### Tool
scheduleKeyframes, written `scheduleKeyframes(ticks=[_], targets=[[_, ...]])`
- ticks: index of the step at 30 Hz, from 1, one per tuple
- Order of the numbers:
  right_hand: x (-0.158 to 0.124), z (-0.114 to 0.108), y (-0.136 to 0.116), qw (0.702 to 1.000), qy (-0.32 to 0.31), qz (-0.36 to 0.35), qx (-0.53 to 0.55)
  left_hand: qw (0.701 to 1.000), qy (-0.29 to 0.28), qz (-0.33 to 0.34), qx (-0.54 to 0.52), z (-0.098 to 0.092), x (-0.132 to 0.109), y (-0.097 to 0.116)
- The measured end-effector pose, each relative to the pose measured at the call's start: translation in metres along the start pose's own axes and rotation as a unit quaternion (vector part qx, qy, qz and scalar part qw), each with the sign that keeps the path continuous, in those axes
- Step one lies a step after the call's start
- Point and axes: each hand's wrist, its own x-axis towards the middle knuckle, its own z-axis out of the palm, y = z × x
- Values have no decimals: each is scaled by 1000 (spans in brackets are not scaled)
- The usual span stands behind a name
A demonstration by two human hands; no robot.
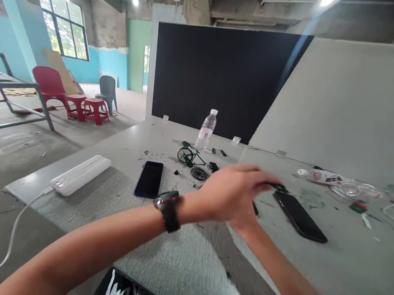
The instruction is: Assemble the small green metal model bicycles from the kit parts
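My left hand (235,186), with a black watch on its wrist, is smeared by motion and reaches across to the right over my right hand. Its fingers are bent, and their tips come up to a small dark green piece (279,187) near a black phone (300,216); whether they grip it I cannot tell. Most of my right hand (244,214) is hidden behind the left, fingers included. A short dark object (255,208) shows beside it. Beyond both hands stands a green miniature bicycle (193,155), with a loose spoked wheel (199,173) lying in front of it.
A water bottle (206,130) stands behind the bicycle, near small dark parts (213,167). Left of it lie a second phone (149,179) and a white power strip (80,175) with its cable. Clear plastic packaging (353,189) lies at right. A black-and-grey partition (224,78) borders the grey table.
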Motion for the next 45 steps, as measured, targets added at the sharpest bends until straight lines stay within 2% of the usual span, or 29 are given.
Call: scheduleKeyframes(ticks=[2, 4, 6, 7, 9, 12, 16, 24, 27, 31, 38, 45], targets=[[2, -15, 28, 1000, 2, 10, -18, 995, 50, -71, -47, 11, 11, -30], [1, -27, 49, 999, 21, 35, -28, 976, 96, -165, -103, 27, 13, -58], [-2, -35, 61, 996, 53, 67, -13, 938, 129, -254, -198, 45, 9, -80], [-4, -37, 65, 995, 64, 71, -7, 904, 147, -302, -266, 53, 4, -88], [-8, -40, 67, 996, 66, 62, 0, 879, 143, -329, -313, 66, -7, -98], [-13, -38, 63, 997, 44, 62, 29, 853, 136, -340, -372, 79, -24, -102], [-16, -36, 58, 995, 35, 69, 70, 824, 140, -340, -431, 85, -38, -100], [-16, -38, 63, 989, -4, 73, 125, 773, 168, -349, -503, 89, -44, -100], [-17, -37, 63, 988, 13, 73, 134, 754, 176, -348, -528, 88, -44, -99], [-18, -35, 63, 984, 47, 84, 153, 755, 163, -342, -535, 88, -45, -98], [-17, -33, 69, 968, 45, 113, 217, 750, 169, -344, -538, 90, -44, -101], [-17, -30, 76, 959, 50, 135, 246, 762, 173, -362, -509, 91, -43, -100]])
